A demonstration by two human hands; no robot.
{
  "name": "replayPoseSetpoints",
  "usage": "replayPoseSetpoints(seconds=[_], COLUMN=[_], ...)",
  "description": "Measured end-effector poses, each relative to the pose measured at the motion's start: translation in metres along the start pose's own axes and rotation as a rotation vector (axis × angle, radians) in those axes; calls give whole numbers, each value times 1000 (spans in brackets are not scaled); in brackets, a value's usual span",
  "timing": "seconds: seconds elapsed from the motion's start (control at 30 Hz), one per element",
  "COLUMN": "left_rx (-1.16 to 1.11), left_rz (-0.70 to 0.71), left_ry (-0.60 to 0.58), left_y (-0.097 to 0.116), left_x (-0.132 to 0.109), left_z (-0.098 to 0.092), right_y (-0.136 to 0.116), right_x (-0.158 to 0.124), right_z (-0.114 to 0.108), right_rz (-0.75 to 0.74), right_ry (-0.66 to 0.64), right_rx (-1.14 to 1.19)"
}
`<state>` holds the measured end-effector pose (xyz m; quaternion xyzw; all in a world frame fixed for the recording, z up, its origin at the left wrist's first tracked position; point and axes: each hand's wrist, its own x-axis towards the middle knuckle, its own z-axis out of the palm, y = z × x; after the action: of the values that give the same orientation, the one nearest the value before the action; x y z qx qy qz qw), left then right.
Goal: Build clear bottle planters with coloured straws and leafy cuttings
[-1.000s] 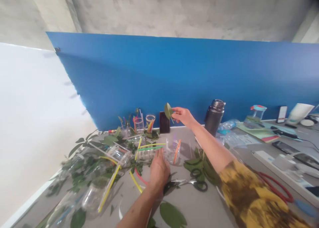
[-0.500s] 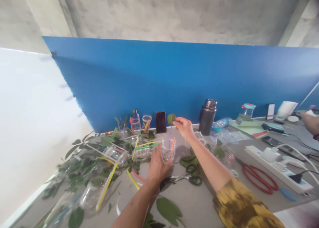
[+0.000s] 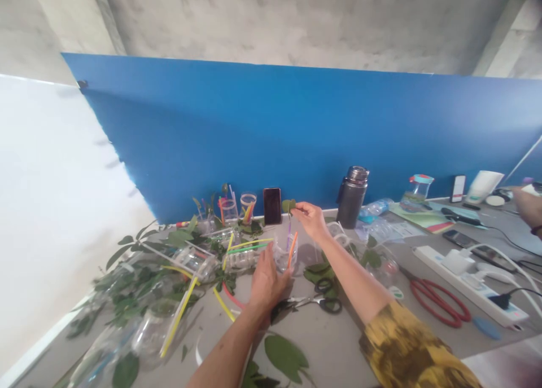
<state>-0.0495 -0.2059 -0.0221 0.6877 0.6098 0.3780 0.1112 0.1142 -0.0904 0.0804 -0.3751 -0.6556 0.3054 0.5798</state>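
My right hand [image 3: 311, 219] pinches a small green leaf [image 3: 288, 206] between thumb and fingertips, holding it just above a clear plastic cup [image 3: 283, 258]. A thin purple straw [image 3: 289, 240] and an orange straw [image 3: 292, 249] stick up out of that cup. My left hand [image 3: 267, 279] grips the cup's near side and hides part of it. Black-handled scissors [image 3: 317, 304] lie on the grey table [image 3: 326, 348] just below my left hand.
Leafy cuttings [image 3: 135, 275], plastic bottles and coloured straws spread left of the cup. Behind stand a phone [image 3: 271, 205], a dark steel flask [image 3: 352, 205] and cups with straws [image 3: 228, 212]. Right lie red-handled scissors [image 3: 436, 303], a power strip [image 3: 470, 286] and a co-worker's hand [image 3: 527, 206].
The leaf has come down closer to the cup's mouth. My left hand has closed around the cup. The view has shifted, bringing a co-worker's hand in at the right edge.
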Motion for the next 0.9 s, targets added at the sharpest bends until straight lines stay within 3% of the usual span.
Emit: replayPoseSetpoints(seconds=[0.57,0.9], left_rx=[-73,-57], left_rz=[-39,-26], left_ry=[34,16], left_y=[11,11], left_x=[0,-1], left_z=[-5,-8], right_y=[-4,1], right_x=[-6,-10], right_z=[-1,0], right_rz=[-2,2], right_ry=[56,-5], right_rx=[8,-7])
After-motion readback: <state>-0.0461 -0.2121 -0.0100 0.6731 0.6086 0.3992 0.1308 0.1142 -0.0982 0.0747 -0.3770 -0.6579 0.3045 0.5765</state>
